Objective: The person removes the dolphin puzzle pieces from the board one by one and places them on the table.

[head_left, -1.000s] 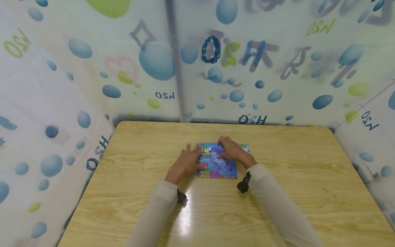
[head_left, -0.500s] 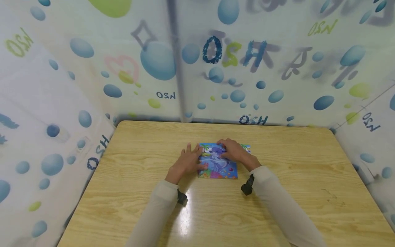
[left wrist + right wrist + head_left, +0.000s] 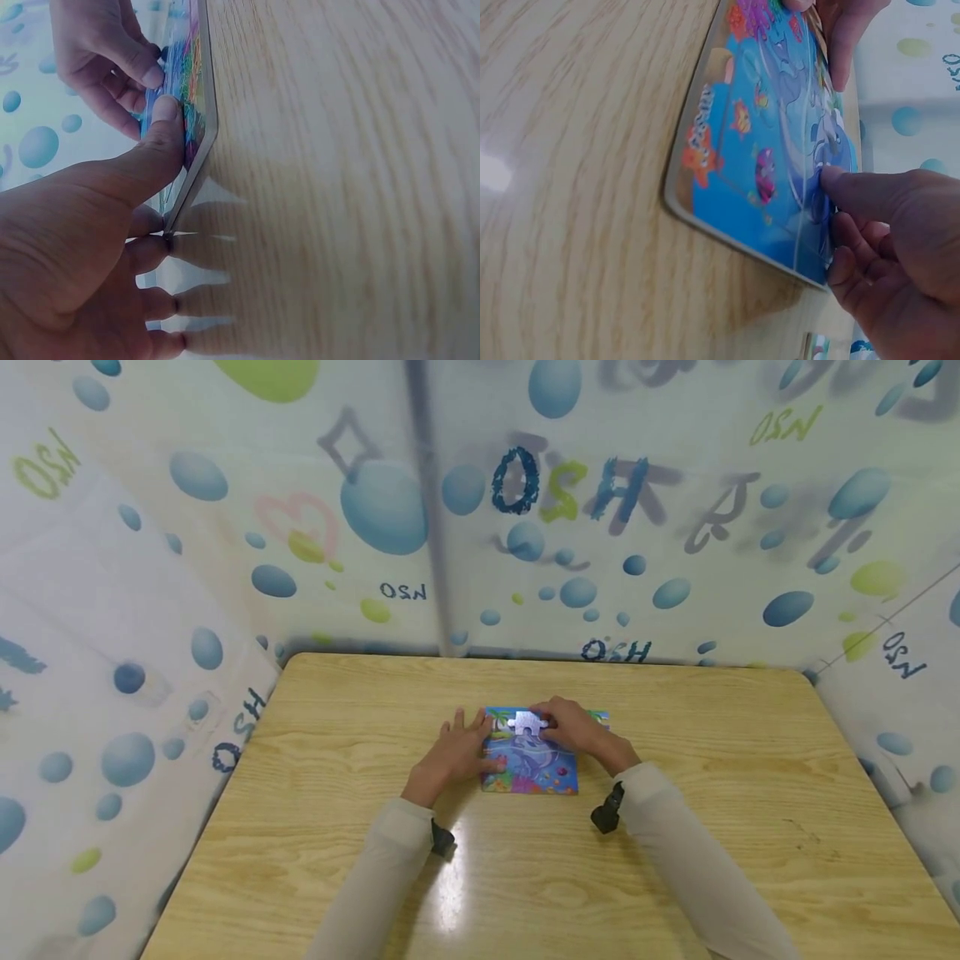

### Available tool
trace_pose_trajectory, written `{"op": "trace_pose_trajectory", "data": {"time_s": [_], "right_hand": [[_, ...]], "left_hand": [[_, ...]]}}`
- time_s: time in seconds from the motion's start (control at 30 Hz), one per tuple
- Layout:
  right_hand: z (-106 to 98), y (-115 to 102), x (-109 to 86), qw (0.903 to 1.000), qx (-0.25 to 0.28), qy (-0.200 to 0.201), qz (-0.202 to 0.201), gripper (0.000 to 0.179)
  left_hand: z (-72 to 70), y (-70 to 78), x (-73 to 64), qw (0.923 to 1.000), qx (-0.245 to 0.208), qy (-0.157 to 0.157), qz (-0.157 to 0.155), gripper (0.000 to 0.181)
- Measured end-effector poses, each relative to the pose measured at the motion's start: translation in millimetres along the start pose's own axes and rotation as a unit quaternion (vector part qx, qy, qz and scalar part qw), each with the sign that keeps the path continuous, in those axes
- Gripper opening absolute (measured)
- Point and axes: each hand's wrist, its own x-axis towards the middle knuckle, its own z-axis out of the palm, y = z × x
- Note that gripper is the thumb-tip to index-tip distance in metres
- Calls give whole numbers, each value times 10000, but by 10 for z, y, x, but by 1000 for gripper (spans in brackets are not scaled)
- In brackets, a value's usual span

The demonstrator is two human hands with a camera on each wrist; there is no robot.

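Note:
A jigsaw puzzle [image 3: 536, 768] with a dolphin and sea picture lies flat on the table. My left hand [image 3: 455, 750] rests at its left edge, fingers spread and straight on the table, thumb [image 3: 166, 112] on the picture. A shiny puzzle piece [image 3: 527, 723] near the top of the picture reflects bright white, with tabs on both sides. My right hand [image 3: 577, 728] pinches its right side; in the right wrist view the thumb [image 3: 847, 180] lies on the picture and the other fingers are curled. The piece's underside is hidden.
Another printed piece [image 3: 600, 718] shows just beyond my right hand; in the right wrist view a small piece [image 3: 819, 346] lies on the wooden table [image 3: 712, 827]. A patterned wall covering [image 3: 480, 585] stands behind the table.
The piece by my right fingers has turned from a visible dolphin print to bright glare, so its angle differs. The right wrist has shifted slightly right; the left hand has stayed put.

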Motion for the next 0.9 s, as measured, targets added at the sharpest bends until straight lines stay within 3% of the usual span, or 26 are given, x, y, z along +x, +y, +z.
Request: {"op": "trace_pose_trajectory", "data": {"time_s": [0.47,0.9], "right_hand": [[-4,2,18,9993,-356,94,-92,38],[-45,82,-19,9994,42,328,50,40]], "left_hand": [[10,-6,23,10000,-6,-34,-30,92],[-3,-5,9,9999,-17,-99,-45,92]]}}
